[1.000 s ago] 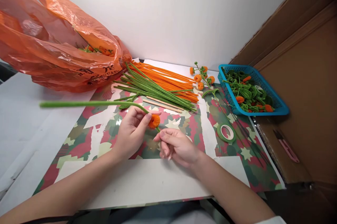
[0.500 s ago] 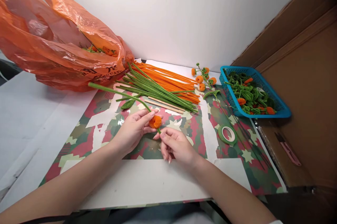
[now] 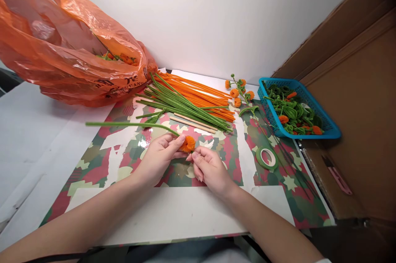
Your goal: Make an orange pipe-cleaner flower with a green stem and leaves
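Observation:
Between thumb and fingers, my left hand point(image 3: 163, 153) pinches an orange pipe-cleaner flower point(image 3: 188, 144) at its left side. A long green pipe cleaner point(image 3: 133, 124) runs from the flower out to the left, past that hand. My right hand point(image 3: 209, 168) is closed at the flower's lower right, thumb against forefinger, on the short green end of the pipe cleaner, mostly hidden by the fingertips. Behind the hands lie green pipe cleaners point(image 3: 188, 108), orange pipe cleaners point(image 3: 198, 90), two thin wooden sticks point(image 3: 193, 124) and a green leaf piece point(image 3: 154, 119).
At the left stands an orange plastic bag point(image 3: 77, 61) with flowers inside. A finished flower spray point(image 3: 241, 92) lies near a blue basket point(image 3: 309, 135) of green and orange pieces. Green tape point(image 3: 266, 158) sits on the camouflage mat point(image 3: 176, 174); a pink-handled cutter point(image 3: 340, 178) lies at far right.
The flower has shifted slightly right and turned in my fingers. The long green stem has swung lower and reaches further left. Both hands keep their pinch.

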The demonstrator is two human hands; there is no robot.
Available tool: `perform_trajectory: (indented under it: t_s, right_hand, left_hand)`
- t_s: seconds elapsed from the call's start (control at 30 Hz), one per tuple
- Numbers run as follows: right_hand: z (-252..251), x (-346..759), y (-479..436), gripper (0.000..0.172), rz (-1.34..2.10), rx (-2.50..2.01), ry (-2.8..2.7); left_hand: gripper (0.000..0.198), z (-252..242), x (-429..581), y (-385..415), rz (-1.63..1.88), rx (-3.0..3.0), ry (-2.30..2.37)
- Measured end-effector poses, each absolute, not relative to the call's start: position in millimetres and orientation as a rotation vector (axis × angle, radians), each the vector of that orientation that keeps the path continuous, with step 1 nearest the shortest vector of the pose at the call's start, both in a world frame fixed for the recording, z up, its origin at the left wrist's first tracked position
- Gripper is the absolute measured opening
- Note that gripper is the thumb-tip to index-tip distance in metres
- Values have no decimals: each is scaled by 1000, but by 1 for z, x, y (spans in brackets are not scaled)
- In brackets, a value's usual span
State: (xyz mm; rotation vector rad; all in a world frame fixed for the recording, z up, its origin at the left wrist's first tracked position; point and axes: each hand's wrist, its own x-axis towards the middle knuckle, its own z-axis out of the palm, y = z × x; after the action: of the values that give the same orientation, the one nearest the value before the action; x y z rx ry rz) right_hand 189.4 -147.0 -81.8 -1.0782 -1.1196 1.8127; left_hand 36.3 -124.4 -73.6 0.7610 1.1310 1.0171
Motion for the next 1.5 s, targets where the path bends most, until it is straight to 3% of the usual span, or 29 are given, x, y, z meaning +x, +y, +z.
perform_trajectory:
  t_s: [0.9, 1.27, 1.5]
  right_hand:
    - [-76, 195, -143, 37, 1920, -1014, -1228]
    - [-80, 194, -143, 33, 1941, -1039, -1050]
    - [-80, 193, -143, 37, 1925, -1029, -1047]
  left_hand:
    - [39, -69, 26, -117, 1147, 978, 1346]
    - [43, -71, 26, -114, 985, 799, 1134]
    - [27, -71, 28, -118, 1001, 959, 1075]
